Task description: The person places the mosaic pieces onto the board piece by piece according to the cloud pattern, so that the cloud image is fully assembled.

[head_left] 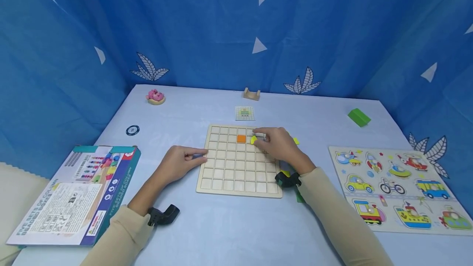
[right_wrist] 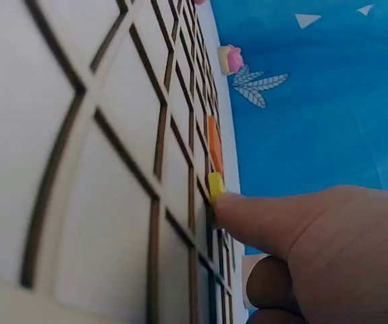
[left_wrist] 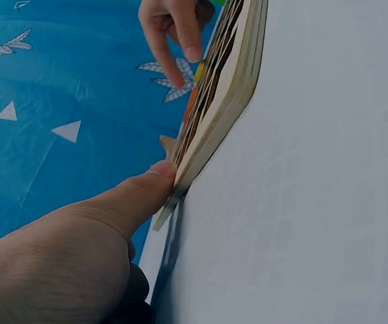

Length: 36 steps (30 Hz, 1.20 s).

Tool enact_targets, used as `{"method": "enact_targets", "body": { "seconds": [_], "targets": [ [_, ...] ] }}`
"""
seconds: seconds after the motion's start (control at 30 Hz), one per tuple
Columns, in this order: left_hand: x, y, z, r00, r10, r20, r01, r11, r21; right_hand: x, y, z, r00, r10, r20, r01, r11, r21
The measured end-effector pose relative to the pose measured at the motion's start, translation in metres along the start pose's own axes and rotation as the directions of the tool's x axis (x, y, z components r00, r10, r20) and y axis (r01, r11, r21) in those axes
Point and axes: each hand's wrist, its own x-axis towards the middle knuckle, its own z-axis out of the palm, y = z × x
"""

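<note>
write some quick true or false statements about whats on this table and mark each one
1. The right hand touches a yellow piece. True.
2. The orange square lies outside the wooden grid board. False: it lies on the board.
3. The left hand touches the grid board's edge. True.
4. The round chip lies right of the grid board. False: it lies left of it.
5. The vehicle puzzle board lies right of the grid board. True.

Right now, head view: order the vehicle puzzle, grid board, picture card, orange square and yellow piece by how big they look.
1. Vehicle puzzle
2. Grid board
3. Picture card
4. Orange square

Unranked: yellow piece, partly hidden, so its full size isn't clear.
</note>
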Motion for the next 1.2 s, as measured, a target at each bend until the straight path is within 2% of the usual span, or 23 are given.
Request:
{"method": "enact_targets", "body": {
  "seconds": [0.1, 0.17, 0.53, 0.83, 1.2],
  "targets": [
    [0.001, 0.0, 0.0, 1.0, 0.002, 0.001, -0.002, 1.0, 0.0, 0.002, 0.003, -0.001, 0.998, 0.002, 0.059, -0.002, 1.0, -0.003],
    [0.002, 0.001, 0.0, 1.0, 0.003, 0.001, -0.003, 1.0, -0.002, 0.002, 0.003, -0.001, 0.998, 0.005, 0.06, -0.004, 1.0, -0.015],
    [0.002, 0.001, -0.001, 1.0, 0.007, 0.0, -0.007, 1.0, 0.006, 0.001, -0.004, 0.01, 0.988, 0.106, -0.115, -0.114, 0.991, -0.068],
    [0.0, 0.001, 0.0, 1.0, -0.012, 0.0, 0.012, 1.0, -0.002, 0.003, -0.005, 0.014, 0.989, 0.071, -0.129, -0.081, 0.994, -0.074],
    [-0.001, 0.001, 0.0, 1.0, -0.019, 0.002, 0.019, 1.0, -0.009, 0.0, -0.01, 0.015, 0.989, 0.066, -0.131, -0.076, 0.994, -0.075]
  ]
}}
